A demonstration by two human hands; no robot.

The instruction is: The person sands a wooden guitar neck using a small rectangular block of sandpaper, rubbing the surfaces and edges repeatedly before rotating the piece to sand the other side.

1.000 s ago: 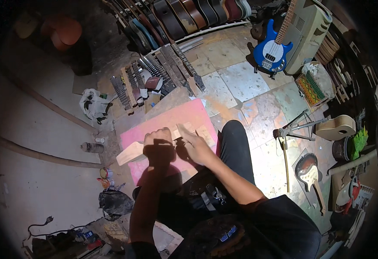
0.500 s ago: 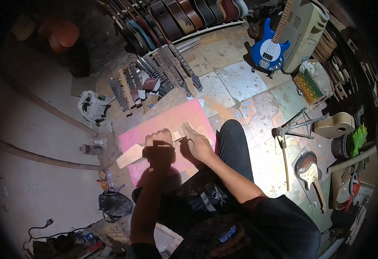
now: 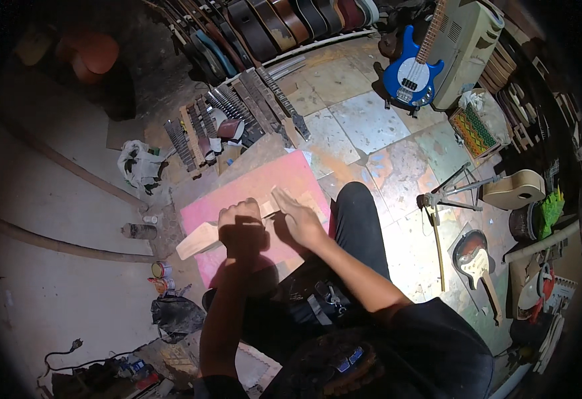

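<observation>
A pale, bare wooden guitar neck [image 3: 198, 241] lies slantwise over a pink board [image 3: 284, 171] in front of me. Its wider, angled end sticks out to the left. My left hand [image 3: 241, 223] is closed in a fist around the neck, with the knuckles up. Just to the right, my right hand [image 3: 302, 223] presses on the neck with its fingers pointing forward. A pale flat piece [image 3: 278, 194] shows at those fingertips; its kind is not clear. Shadow covers part of the left hand and the wood beneath it.
Several fretted necks [image 3: 221, 110] lie on the floor beyond the board. A blue bass guitar [image 3: 411, 76] stands at the far right, near a metal stand [image 3: 447, 193]. Another guitar body [image 3: 474, 256] lies to the right. Cans [image 3: 161, 269] and a black bag [image 3: 176, 316] sit at left.
My right hand has shifted slightly left along the neck, with the pale piece. My left hand keeps its grip. The whole view has moved a little.
</observation>
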